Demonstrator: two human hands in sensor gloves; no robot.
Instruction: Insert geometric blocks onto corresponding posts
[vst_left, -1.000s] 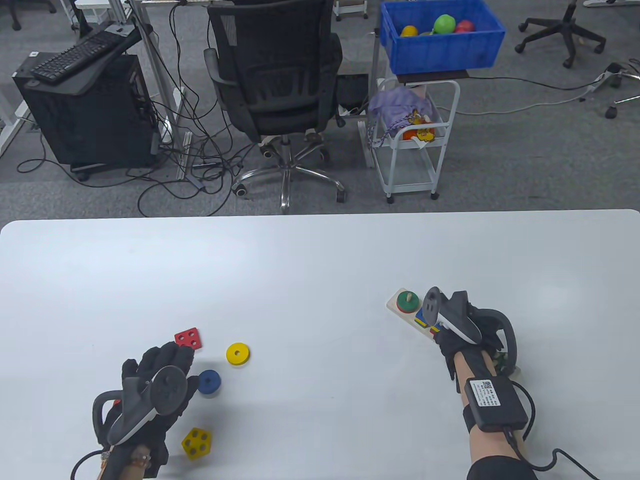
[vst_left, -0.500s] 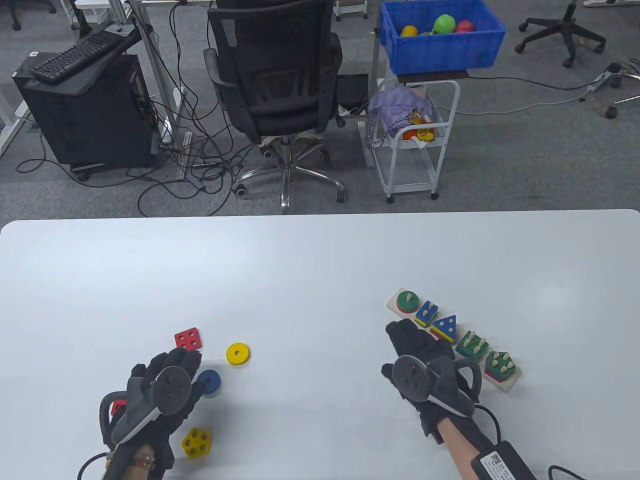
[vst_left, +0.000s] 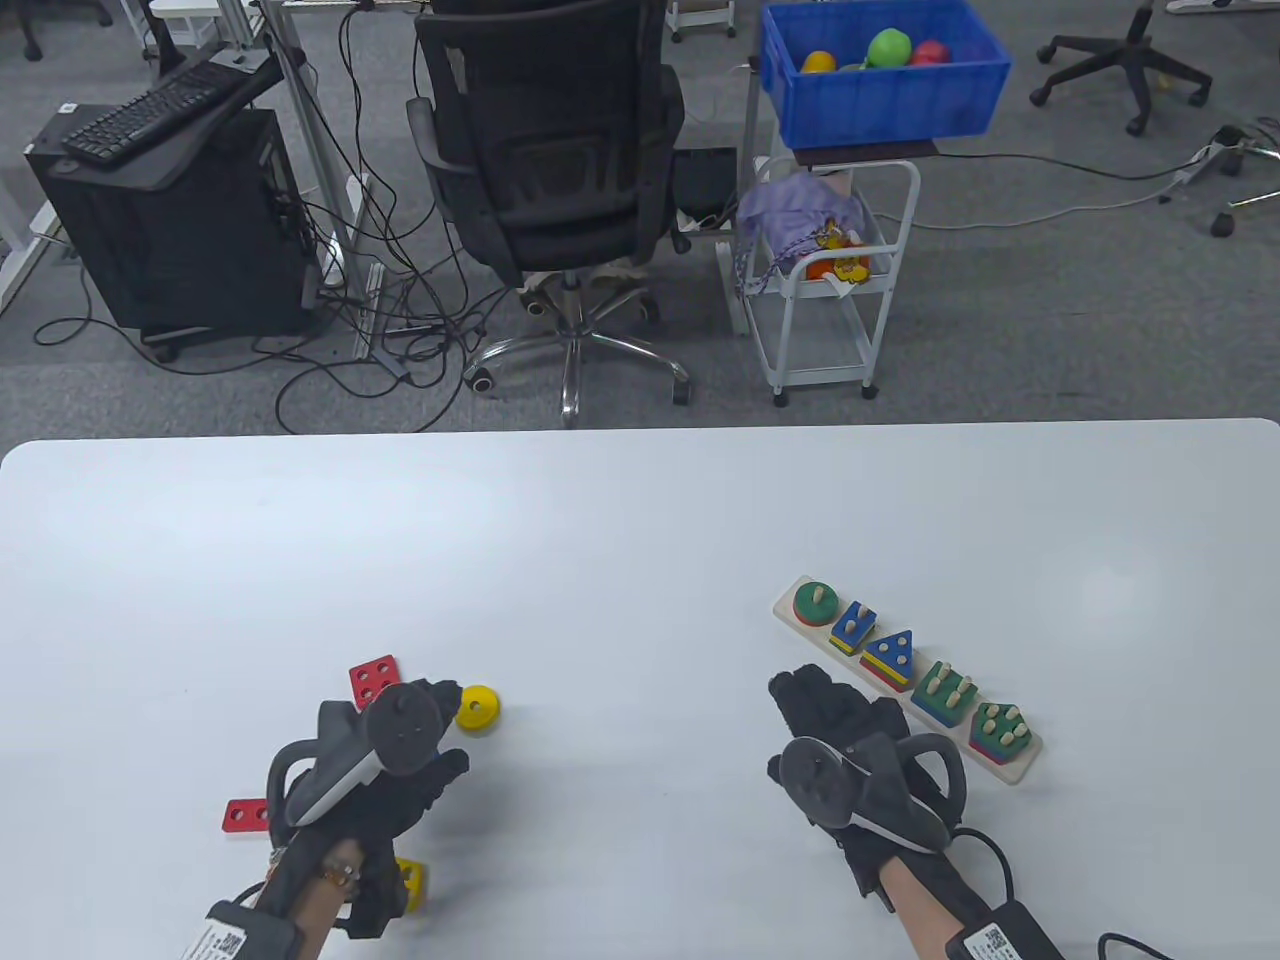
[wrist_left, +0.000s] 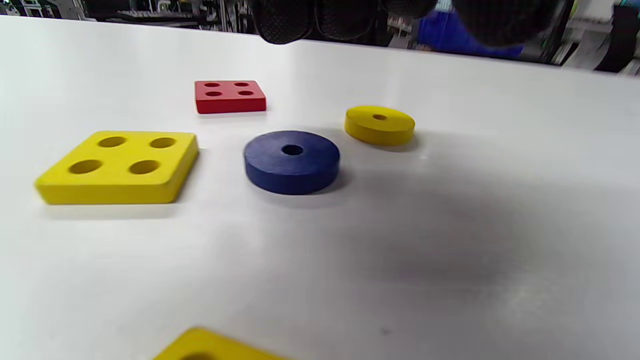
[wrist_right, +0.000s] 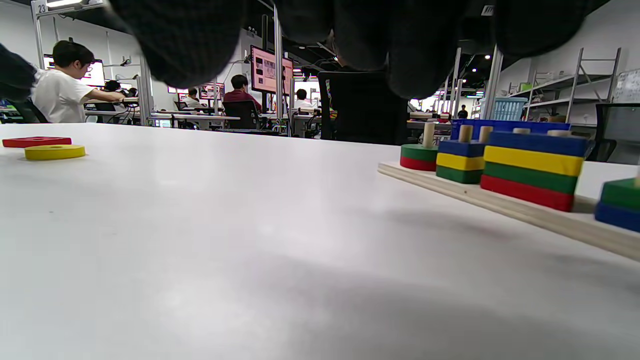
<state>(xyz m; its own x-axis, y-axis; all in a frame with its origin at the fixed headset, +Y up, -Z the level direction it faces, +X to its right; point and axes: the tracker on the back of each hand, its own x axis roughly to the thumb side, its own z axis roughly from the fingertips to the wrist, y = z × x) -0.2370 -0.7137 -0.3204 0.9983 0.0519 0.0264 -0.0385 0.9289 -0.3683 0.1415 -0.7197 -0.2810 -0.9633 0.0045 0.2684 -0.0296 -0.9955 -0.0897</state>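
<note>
We judge the step in hand to be a pick from the loose pile: the left hand (vst_left: 400, 770) hangs over the blue disc (wrist_left: 291, 161), which the table view hides beneath the glove. In the left wrist view its fingertips (wrist_left: 285, 22) show only at the top edge, clear of every block, so it holds nothing; how far the fingers are spread we cannot tell. The blue disc lies flat on the white table (vst_left: 640, 540), thick, round-edged, with one central hole. Just beside it sit the yellow disc (wrist_left: 379, 125), a yellow four-hole square (wrist_left: 120, 165) and, farther off, a red four-hole square (wrist_left: 229, 96). A small red block (vst_left: 243, 816) lies left of the wrist. The right hand (vst_left: 850, 740) hovers low, palm down, near the wooden peg board (vst_left: 1015, 770) and touching nothing; it looks open and empty. The board already carries stacks on all five stations, and the single peg (wrist_right: 428, 134) has only a green disc over a red one. The next move, we think, calls for lowering the left fingers around the blue disc's rim, then carrying it well across to that peg, hole aligned.
</note>
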